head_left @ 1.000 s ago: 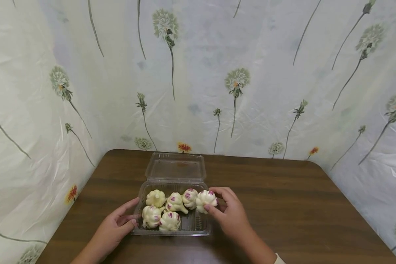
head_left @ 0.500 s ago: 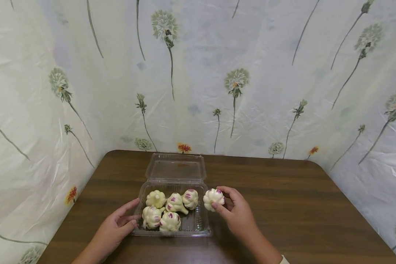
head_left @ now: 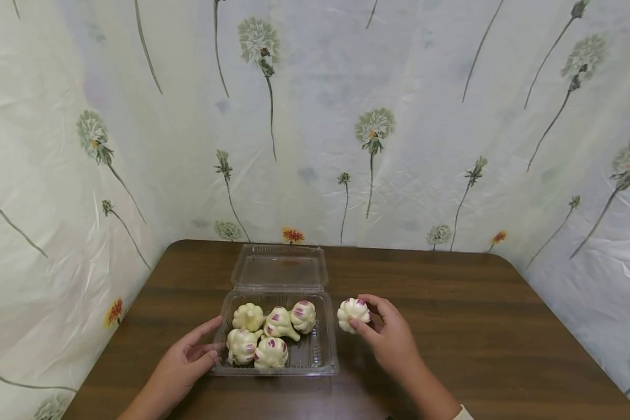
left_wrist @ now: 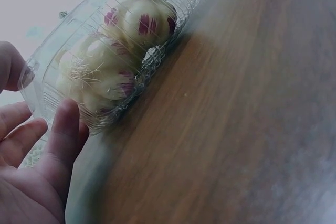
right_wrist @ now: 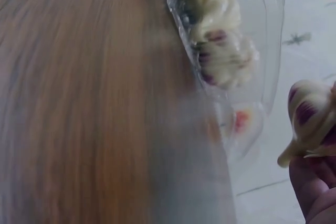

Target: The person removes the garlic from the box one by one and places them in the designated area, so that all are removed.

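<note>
Held bulb: one cream-white garlic bulb with purple streaks [head_left: 354, 315], out of the box, just past its right wall. On my feed the right hand [head_left: 394, 344] pinches it between thumb and fingers. Beside it, a clear plastic rectangular box [head_left: 273, 371], hinged lid [head_left: 280, 268] folded back. Inside I count five similar bulbs [head_left: 270, 353], crowded leftward, the front right corner bare. Left hand [head_left: 181, 359] has fingers loosely extended, touching the box's left end. Beneath, a dark brown wood-grain counter [head_left: 451, 321]; behind, a pale dandelion-print sheet [head_left: 304, 116].
</note>
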Available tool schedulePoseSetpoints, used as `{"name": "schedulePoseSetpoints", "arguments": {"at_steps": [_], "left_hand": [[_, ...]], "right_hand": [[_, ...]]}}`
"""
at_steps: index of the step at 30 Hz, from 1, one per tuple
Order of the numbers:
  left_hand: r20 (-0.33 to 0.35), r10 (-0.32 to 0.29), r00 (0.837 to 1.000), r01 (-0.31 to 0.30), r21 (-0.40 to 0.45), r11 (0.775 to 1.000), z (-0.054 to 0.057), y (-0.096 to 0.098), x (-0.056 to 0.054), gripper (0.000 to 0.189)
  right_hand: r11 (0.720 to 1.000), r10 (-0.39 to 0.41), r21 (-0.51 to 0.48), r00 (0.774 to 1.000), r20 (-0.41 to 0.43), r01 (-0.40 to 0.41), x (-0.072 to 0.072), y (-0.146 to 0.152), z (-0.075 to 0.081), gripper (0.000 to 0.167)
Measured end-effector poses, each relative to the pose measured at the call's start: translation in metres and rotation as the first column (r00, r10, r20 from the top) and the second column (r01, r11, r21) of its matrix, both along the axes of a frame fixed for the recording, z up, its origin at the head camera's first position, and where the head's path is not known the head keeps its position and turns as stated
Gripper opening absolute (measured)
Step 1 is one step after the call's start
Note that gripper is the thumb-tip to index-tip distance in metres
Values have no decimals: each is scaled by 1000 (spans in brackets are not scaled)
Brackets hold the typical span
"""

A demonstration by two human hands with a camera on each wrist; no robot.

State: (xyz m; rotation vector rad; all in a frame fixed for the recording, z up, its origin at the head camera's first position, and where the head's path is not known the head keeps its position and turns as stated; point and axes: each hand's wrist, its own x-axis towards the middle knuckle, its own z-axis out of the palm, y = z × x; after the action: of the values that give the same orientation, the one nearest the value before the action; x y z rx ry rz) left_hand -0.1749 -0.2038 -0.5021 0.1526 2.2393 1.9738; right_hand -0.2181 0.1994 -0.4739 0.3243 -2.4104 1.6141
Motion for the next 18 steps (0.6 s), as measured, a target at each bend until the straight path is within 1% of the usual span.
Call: {"name": "schedulePoseSetpoints", "arguments": {"at_steps": [4, 11, 14, 18], "left_hand": [[3, 0, 1000, 0, -1, 1000, 0, 1, 0, 63], [-4, -13, 1000, 13, -1, 1000, -2, 1, -3, 63], [-4, -8, 1000, 8, 0, 1000, -2, 0, -3, 63], [-4, -16, 1000, 16, 6, 1000, 0, -1, 0, 63]], "right_hand": [[1000, -3, 27, 1000, 8, 3, -1, 7, -2, 50], [995, -44, 91, 999, 22, 42, -5, 19, -7, 49], [993, -42, 109, 999, 13, 41, -8, 22, -10, 48], [989, -59, 137, 998, 17, 56, -9, 26, -13, 47]]}}
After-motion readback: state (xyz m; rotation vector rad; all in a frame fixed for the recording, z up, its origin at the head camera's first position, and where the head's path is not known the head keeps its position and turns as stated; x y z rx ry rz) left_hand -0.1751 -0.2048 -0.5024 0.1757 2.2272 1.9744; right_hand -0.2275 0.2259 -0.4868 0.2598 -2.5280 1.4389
